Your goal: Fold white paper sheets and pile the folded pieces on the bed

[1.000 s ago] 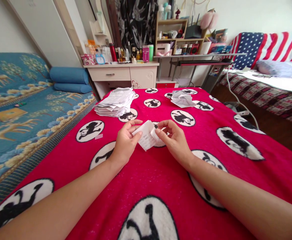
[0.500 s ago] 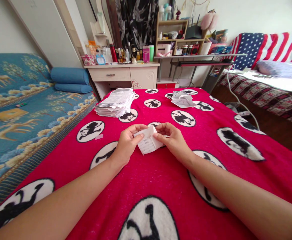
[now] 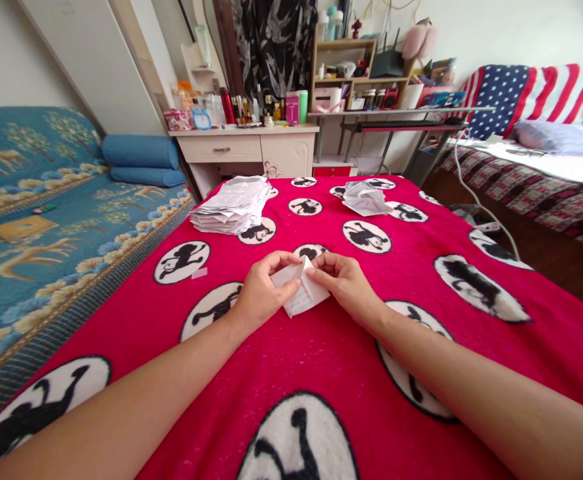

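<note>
A small printed white paper slip point(image 3: 302, 293) lies partly folded on the red blanket point(image 3: 321, 360) with black-and-white figure patches. My left hand point(image 3: 264, 293) pinches its left side and my right hand point(image 3: 344, 283) pinches its right side, both closed on the paper, with a fold standing up between them. A thick stack of similar paper slips point(image 3: 232, 205) rests further back on the left. A few crumpled or folded papers point(image 3: 366, 198) lie further back on the right.
A blue patterned sofa point(image 3: 36, 200) with a blue bolster runs along the left. Behind stand a white dresser point(image 3: 244, 150) crowded with bottles, a desk and shelves. A bed with a flag-patterned cover point(image 3: 536, 93) is at the right, with a white cable on the floor.
Both hands have lowered the paper slip toward the blanket and drawn closer together, folding it up into a ridge between them.
</note>
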A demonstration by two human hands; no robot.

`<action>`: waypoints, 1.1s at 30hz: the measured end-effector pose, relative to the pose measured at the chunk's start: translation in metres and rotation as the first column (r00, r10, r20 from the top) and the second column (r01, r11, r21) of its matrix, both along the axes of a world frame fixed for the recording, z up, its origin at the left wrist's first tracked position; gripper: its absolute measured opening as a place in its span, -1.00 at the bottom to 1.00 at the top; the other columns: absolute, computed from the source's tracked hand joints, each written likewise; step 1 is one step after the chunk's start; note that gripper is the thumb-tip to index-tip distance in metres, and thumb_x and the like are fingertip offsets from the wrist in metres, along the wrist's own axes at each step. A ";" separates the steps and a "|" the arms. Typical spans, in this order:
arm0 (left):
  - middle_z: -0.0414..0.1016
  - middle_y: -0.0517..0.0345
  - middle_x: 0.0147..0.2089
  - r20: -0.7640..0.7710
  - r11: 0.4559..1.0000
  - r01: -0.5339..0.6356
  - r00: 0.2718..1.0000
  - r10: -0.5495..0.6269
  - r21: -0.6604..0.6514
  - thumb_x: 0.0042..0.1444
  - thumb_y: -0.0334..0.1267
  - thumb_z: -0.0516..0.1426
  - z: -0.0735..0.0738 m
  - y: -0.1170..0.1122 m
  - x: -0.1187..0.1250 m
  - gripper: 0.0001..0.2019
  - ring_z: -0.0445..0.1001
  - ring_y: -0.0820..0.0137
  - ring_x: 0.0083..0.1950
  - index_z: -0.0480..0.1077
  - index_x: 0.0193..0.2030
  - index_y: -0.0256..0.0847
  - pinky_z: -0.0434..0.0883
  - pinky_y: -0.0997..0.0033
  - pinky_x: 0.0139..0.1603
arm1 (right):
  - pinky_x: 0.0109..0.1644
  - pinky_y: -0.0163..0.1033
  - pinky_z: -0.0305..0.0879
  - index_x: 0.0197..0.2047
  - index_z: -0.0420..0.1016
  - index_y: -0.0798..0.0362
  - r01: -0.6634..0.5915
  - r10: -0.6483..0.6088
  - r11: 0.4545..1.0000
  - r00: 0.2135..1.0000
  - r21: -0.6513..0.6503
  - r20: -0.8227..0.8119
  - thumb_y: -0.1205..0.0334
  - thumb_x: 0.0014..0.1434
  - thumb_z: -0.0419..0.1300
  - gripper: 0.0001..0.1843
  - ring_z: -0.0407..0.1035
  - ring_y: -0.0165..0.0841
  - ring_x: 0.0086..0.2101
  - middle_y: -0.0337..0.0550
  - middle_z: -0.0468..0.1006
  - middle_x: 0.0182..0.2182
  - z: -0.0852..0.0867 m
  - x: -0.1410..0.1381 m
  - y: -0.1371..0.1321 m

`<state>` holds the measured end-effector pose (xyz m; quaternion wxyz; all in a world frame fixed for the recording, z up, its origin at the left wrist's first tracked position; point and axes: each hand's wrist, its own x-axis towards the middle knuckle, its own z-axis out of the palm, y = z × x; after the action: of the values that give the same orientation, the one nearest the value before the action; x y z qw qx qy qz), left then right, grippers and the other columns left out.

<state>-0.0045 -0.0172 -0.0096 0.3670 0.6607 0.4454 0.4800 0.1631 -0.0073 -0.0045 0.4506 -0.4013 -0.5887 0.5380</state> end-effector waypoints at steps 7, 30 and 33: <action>0.51 0.06 -0.09 -0.169 0.983 -0.020 0.984 0.051 0.181 -0.07 -0.40 0.22 0.004 -0.005 0.000 -0.66 0.48 0.31 -0.09 0.39 -0.09 -0.22 0.39 0.37 -0.02 | -0.49 -0.36 0.07 -0.43 0.38 0.09 0.012 -0.013 1.000 0.999 -0.028 -0.030 0.01 -0.03 0.31 -0.68 0.20 -0.48 -0.53 -0.28 0.40 -0.53 0.001 0.001 0.000; 0.49 0.03 -0.09 -0.429 0.869 -0.007 0.867 0.252 0.495 0.14 -0.34 0.07 0.011 -0.009 -0.001 -0.79 0.43 0.25 0.01 0.41 -0.09 -0.16 0.30 0.30 0.09 | -0.46 -0.34 0.10 -0.44 0.39 0.08 -0.061 0.052 0.993 0.994 -0.100 -0.091 0.00 -0.07 0.33 -0.67 0.19 -0.48 -0.55 -0.31 0.37 -0.56 0.000 0.002 0.002; 0.51 0.03 -0.14 -0.431 0.872 -0.016 0.865 0.258 0.490 0.17 -0.31 0.07 0.010 -0.007 -0.003 -0.83 0.45 0.28 -0.08 0.42 -0.13 -0.17 0.32 0.34 0.00 | -0.47 -0.34 0.10 -0.48 0.37 0.08 -0.063 0.056 0.993 0.996 -0.099 -0.068 -0.01 -0.08 0.33 -0.66 0.18 -0.48 -0.55 -0.31 0.34 -0.58 0.000 0.001 0.002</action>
<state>-0.0079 -0.0240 0.0000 0.0364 0.7936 0.4401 0.4186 0.1644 -0.0058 -0.0046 0.4322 -0.3882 -0.5576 0.5929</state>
